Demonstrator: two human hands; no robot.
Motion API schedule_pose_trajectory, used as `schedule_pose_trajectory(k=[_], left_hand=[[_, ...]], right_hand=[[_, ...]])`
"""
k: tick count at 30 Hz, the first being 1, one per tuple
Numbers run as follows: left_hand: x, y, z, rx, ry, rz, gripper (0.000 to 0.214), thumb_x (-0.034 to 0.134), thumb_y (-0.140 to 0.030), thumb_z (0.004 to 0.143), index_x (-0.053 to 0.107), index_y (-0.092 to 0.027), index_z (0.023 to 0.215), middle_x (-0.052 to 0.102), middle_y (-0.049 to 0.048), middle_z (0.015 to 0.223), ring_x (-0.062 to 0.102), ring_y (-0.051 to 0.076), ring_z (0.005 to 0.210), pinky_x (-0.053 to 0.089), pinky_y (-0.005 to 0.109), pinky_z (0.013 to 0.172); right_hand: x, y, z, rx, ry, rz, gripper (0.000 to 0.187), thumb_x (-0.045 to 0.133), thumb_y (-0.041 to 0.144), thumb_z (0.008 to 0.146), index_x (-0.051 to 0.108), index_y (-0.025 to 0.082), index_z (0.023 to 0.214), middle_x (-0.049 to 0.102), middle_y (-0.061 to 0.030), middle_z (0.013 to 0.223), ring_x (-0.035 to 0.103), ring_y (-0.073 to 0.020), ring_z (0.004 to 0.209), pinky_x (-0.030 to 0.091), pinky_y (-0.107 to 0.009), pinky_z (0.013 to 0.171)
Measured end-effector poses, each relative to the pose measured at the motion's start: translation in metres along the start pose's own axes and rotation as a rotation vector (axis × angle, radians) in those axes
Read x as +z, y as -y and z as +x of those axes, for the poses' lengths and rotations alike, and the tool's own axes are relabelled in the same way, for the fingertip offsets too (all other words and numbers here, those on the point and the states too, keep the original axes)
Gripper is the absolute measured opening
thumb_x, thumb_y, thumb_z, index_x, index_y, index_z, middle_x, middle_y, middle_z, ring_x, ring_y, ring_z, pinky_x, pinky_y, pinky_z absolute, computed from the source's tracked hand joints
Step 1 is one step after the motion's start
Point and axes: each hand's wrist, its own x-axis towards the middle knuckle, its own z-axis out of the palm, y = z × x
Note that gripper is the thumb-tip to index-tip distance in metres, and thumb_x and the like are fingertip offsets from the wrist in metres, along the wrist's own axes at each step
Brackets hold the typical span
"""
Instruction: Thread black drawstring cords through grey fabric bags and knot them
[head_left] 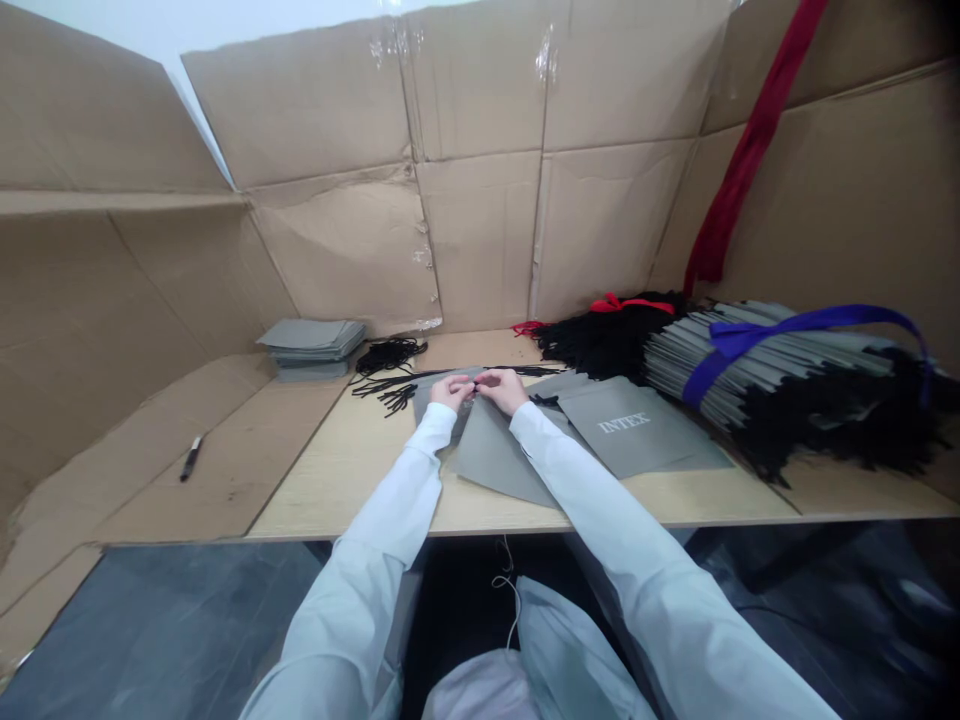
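Observation:
My left hand and my right hand meet at the top edge of a grey fabric bag lying flat on the wooden table. Both hands have their fingers pinched together on a black drawstring cord at the bag's mouth. More black cords trail off to the left of my hands. A second grey bag printed INTEX lies just right of my right arm.
A small stack of grey bags sits at the back left. A large bundle of grey bags tied with blue ribbon and black cords tied in red fill the right. A black marker lies on cardboard at left. Cardboard walls surround the table.

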Motion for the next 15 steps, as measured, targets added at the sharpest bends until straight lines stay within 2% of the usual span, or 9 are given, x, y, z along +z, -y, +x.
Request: schedule_pose_trajectory(k=[4, 7, 12, 15], left_hand=[[0.0051, -0.009, -0.0037, -0.219, 0.013, -0.155, 0.007, 0.053, -0.002, 0.06, 0.055, -0.008, 0.064, 0.058, 0.003, 0.051, 0.056, 0.01, 0.05, 0.046, 0.029, 0.071], [0.004, -0.011, -0.0046, -0.313, 0.028, -0.196, 0.013, 0.049, 0.0, 0.062, 0.056, -0.01, 0.059, 0.059, 0.0035, 0.051, 0.058, 0.012, 0.054, 0.046, 0.027, 0.071], [-0.0021, -0.0092, -0.0037, -0.327, 0.037, -0.223, 0.007, 0.057, -0.005, 0.058, 0.058, -0.009, 0.063, 0.06, 0.0035, 0.054, 0.057, 0.011, 0.054, 0.047, 0.026, 0.069], [-0.0036, -0.0096, -0.0043, -0.28, 0.053, -0.197, 0.016, 0.065, -0.007, 0.052, 0.06, -0.008, 0.067, 0.06, 0.0037, 0.056, 0.055, 0.009, 0.052, 0.047, 0.026, 0.069]], right_hand=[[-0.0021, 0.002, -0.0009, 0.019, -0.032, -0.029, 0.015, 0.057, 0.019, 0.056, 0.061, 0.014, 0.07, 0.062, -0.001, 0.065, 0.056, -0.0105, 0.062, 0.044, -0.021, 0.065], [-0.0029, 0.0027, -0.0017, 0.019, -0.039, -0.053, 0.014, 0.058, 0.022, 0.055, 0.06, 0.015, 0.067, 0.062, -0.0007, 0.065, 0.056, -0.0107, 0.062, 0.044, -0.022, 0.065], [-0.0015, 0.0054, -0.0035, -0.017, -0.022, -0.062, 0.015, 0.057, 0.025, 0.057, 0.06, 0.016, 0.068, 0.062, -0.0001, 0.066, 0.056, -0.0104, 0.063, 0.043, -0.022, 0.067], [-0.0029, 0.0071, -0.004, -0.048, -0.011, -0.069, 0.014, 0.056, 0.024, 0.058, 0.06, 0.016, 0.069, 0.061, 0.0005, 0.065, 0.056, -0.0102, 0.062, 0.042, -0.022, 0.067]])
